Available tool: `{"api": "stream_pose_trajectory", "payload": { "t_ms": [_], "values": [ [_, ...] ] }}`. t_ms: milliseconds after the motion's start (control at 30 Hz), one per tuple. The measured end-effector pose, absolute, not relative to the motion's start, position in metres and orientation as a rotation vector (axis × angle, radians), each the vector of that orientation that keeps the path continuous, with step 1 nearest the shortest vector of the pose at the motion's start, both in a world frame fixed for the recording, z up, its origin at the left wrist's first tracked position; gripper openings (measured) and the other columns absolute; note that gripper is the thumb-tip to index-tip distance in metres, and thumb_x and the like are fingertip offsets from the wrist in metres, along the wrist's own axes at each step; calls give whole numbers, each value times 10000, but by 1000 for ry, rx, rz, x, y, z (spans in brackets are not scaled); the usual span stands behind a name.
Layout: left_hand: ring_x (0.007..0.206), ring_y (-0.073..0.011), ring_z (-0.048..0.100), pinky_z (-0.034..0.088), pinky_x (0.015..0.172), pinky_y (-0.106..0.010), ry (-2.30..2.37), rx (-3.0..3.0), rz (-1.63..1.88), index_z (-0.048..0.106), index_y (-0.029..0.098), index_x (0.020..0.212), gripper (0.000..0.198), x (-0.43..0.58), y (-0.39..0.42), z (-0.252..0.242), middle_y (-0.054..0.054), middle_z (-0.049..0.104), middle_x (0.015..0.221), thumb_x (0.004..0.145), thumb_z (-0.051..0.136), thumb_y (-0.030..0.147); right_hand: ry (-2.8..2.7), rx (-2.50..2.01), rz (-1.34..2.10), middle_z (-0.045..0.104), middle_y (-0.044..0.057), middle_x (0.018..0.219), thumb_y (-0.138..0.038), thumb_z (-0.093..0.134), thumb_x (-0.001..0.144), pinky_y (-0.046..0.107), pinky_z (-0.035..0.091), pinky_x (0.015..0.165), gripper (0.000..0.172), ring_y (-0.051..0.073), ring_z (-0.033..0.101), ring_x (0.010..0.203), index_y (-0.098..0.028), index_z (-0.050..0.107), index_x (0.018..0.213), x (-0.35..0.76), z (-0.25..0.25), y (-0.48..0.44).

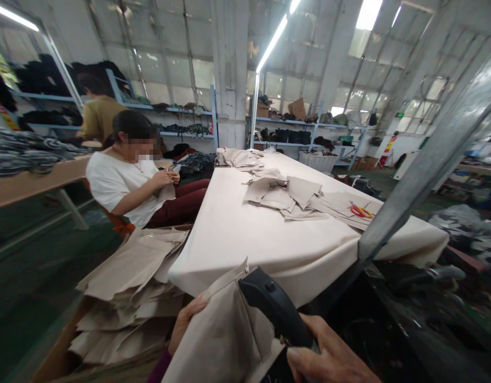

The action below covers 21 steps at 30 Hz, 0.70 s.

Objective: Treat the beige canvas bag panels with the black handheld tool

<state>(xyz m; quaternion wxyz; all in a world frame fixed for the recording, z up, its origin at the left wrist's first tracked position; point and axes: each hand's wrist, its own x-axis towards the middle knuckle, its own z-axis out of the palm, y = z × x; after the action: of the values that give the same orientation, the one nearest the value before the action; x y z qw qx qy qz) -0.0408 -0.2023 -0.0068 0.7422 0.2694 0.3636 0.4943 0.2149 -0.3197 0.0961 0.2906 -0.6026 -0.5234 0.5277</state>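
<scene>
My left hand (189, 318) is closed on the side of a beige fabric piece (217, 332), its thumb lying over the cloth and the other fingers hidden behind it. The piece has a stitched seam, and a small metal bit shows near its top corner. In my right hand (325, 351) is a black curved handheld tool (275, 303). The tool's head rests against or right over the upper edge of the fabric; I cannot tell which. Both hands are just in front of the near edge of the cloth-covered table (229, 239).
Beige pieces are stacked (137, 266) at left. More beige pieces (285, 194) and red-and-yellow scissors (360, 211) lie on the table. A metal post (421, 170) slants up at right. A seated co-worker (121, 181) handles a piece; another person (97, 109) is behind.
</scene>
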Motion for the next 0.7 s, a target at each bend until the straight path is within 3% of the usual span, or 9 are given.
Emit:
{"api": "stream_pose_trajectory", "payload": {
  "t_ms": [100, 233, 333, 467, 700],
  "values": [
    [648, -253, 637, 533, 660, -385, 784, 503, 1110, 580, 239, 479, 113, -34, -223, -19, -23, 650, 555, 540, 671, 267, -1383, -1569, 1509, 631, -8, 757, -317, 589, 792, 245, 441, 607, 383, 148, 592, 655, -160, 518, 1134, 209, 97, -330],
    [650, -271, 618, 517, 648, -418, 749, 476, 1116, 556, 246, 459, 153, -23, -248, -26, -46, 642, 569, 545, 664, 314, -1387, -1421, 1596, 561, -37, 635, -325, 566, 799, 205, 408, 492, 269, 93, 509, 490, -142, 530, 992, 198, 94, -334],
    [571, -204, 572, 503, 600, -351, 765, 444, 1172, 555, 233, 463, 141, -19, -258, -28, 2, 572, 492, 566, 649, 255, -1350, -1412, 1490, 526, -47, 595, -335, 539, 825, 193, 378, 437, 228, 74, 452, 432, -140, 520, 940, 195, 94, -334],
    [481, -112, 495, 468, 513, -242, 730, 302, 1252, 486, 188, 402, 205, -19, -260, -35, 51, 545, 472, 477, 676, 170, -1326, -1426, 1393, 522, -34, 633, -394, 531, 855, 199, 387, 452, 243, 72, 450, 452, -152, 514, 858, 203, 99, -345],
    [423, -120, 495, 442, 447, -231, 680, 268, 1084, 588, 145, 477, 150, -21, -257, -47, 25, 537, 418, 452, 717, 217, -1388, -1574, 1456, 552, -47, 640, -309, 546, 849, 209, 421, 528, 323, 90, 502, 516, -138, 462, 1109, 204, 93, -380]
  ]
}}
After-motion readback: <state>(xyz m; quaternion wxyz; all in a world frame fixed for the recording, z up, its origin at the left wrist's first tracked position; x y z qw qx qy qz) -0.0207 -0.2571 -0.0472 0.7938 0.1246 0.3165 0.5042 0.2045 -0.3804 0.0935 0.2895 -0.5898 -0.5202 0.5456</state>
